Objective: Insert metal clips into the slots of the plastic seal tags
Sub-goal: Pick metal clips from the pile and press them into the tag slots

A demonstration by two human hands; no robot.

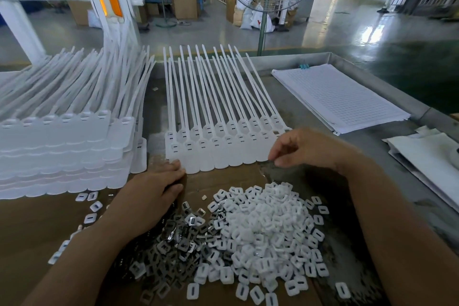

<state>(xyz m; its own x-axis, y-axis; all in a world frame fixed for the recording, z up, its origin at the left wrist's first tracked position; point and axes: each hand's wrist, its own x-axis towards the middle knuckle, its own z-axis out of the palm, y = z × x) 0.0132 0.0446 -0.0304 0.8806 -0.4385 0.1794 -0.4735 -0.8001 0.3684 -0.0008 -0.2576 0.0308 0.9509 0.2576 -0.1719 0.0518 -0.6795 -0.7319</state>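
Note:
A row of white plastic seal tags [218, 149] lies flat in the middle of the table, slots up and tails pointing away. My left hand [151, 194] lies flat with straight fingers, its fingertips touching the row's lower left edge. My right hand [305, 149] hovers at the row's lower right corner with curled fingers, forefinger and thumb close together at the last tag's edge. Whether they pinch anything is unclear. A pile of dark metal clips [178, 238] lies under my left wrist. Beside it is a heap of white plastic caps [260, 231].
A tall stack of seal tags [62, 146] fills the left side. A gridded paper pad [340, 99] lies at the back right and loose papers [427, 156] at the right edge. Brown cardboard [37, 231] covers the near table. A standing fan [263, 20] rises behind the metal table rim.

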